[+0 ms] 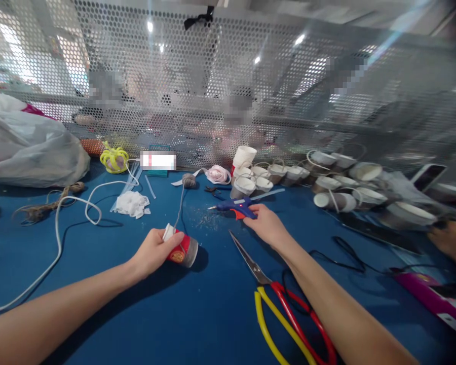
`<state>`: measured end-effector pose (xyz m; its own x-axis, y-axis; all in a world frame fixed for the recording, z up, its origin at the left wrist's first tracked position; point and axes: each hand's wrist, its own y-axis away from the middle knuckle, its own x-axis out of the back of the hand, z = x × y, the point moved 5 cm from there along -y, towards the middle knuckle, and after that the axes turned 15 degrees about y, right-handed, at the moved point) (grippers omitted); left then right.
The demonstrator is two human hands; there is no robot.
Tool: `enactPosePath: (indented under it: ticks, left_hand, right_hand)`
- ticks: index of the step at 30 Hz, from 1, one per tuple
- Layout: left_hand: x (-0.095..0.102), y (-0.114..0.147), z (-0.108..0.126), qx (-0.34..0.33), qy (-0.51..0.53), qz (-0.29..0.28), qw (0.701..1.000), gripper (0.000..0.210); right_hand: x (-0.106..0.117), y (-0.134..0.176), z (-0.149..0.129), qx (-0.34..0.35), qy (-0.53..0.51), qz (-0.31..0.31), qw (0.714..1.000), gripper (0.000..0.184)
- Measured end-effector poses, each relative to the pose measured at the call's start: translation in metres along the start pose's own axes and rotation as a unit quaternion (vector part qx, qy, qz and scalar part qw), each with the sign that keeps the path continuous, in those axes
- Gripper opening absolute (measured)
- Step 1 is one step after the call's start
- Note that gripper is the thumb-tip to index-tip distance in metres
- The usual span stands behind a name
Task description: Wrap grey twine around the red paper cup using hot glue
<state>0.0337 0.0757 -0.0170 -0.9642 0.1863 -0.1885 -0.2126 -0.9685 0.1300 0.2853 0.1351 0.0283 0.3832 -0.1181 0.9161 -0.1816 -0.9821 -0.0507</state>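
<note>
My left hand (157, 251) is closed around a red paper cup (181, 248), which lies tilted with its white rim toward the upper left. Grey yarn covers the band at the cup's base. From the cup a strand of yarn runs up to a small grey yarn ball (189, 180) on the table. My right hand (264, 223) grips the handle of a blue glue gun (233, 205) with an orange trigger. Its nozzle points left, and a small red light shows on its body. Below the glue gun lie large scissors (268, 281) with red and yellow handles, partly under my right forearm.
Several handled paper cups (245, 186) stand at the back right, before a perforated metal screen (197, 101). A white cable (59, 238) loops across the left, near a crumpled white heap (132, 204) and a plastic bag (34, 147). Another person's hand (450, 241) is at the right edge.
</note>
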Motion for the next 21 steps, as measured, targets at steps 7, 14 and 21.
enactPosePath:
  ticks: [7,14,21]
  left_hand:
    - [0.002,-0.002,-0.001,-0.009,-0.03,-0.01,0.999,0.042]
    - [0.001,-0.004,0.0,-0.001,-0.032,-0.027,0.999,0.045]
    - [0.004,-0.006,-0.002,0.004,-0.057,-0.028,0.998,0.046]
  right_hand:
    - [0.009,0.045,-0.033,0.042,-0.238,-0.173,0.955,0.023]
    - [0.0,0.069,-0.044,0.122,-0.26,-0.202,0.936,0.024]
    - [-0.003,0.083,-0.047,0.108,-0.268,-0.231,0.929,0.022]
